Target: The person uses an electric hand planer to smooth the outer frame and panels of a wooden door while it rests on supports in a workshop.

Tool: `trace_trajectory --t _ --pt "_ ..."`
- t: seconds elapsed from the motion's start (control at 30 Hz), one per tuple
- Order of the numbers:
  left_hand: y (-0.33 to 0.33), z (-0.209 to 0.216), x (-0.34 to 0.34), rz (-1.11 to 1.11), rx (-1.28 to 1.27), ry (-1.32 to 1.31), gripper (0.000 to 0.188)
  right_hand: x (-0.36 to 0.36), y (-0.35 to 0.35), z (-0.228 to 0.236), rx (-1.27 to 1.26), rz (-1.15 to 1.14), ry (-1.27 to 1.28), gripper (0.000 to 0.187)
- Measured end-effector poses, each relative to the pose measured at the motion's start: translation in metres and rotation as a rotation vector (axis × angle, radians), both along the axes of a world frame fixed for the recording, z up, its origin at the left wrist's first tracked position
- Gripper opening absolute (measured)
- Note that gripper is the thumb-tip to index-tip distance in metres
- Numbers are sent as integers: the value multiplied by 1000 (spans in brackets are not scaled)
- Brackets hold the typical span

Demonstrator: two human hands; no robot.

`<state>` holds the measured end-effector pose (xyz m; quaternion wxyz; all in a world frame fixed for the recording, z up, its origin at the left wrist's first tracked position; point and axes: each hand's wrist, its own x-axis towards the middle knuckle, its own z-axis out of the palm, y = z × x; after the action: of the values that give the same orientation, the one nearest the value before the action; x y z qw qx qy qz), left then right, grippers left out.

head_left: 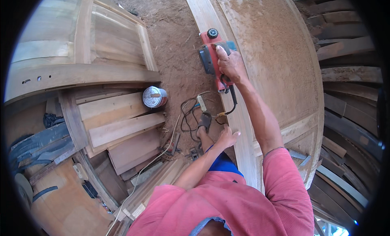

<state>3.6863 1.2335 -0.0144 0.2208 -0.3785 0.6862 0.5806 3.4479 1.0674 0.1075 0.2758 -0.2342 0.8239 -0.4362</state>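
Note:
My right hand (231,65) is closed around the handle of a red electric planer (208,53) with a black front knob. The planer rests on the pale edge board (239,142) of a long wooden door panel. From its rear a black cord (234,100) runs down to a yellowish connector (221,114). My left hand (228,137) is beside the near part of that board, thumb and fingers apart. A loop of dark cord passes close to its fingers; whether they touch it is hard to see.
Sawdust and shavings cover the panel's face (280,65) and the ground. A white bucket (152,97), stacked planks (122,128) and another panelled door (109,73) lie left. A power strip (201,103) with tangled cords sits near my foot (205,121). Timber (349,75) is piled right.

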Motion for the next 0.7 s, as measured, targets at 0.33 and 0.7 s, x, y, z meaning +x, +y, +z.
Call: trace_trajectory --t 0.33,0.7 --pt "-3 7 -5 -34 26 -70 84 -16 -23 -6 -148 -25 7 56" --pt "-5 7 -7 -42 95 -93 84 -41 -57 -4 -139 -4 12 56"
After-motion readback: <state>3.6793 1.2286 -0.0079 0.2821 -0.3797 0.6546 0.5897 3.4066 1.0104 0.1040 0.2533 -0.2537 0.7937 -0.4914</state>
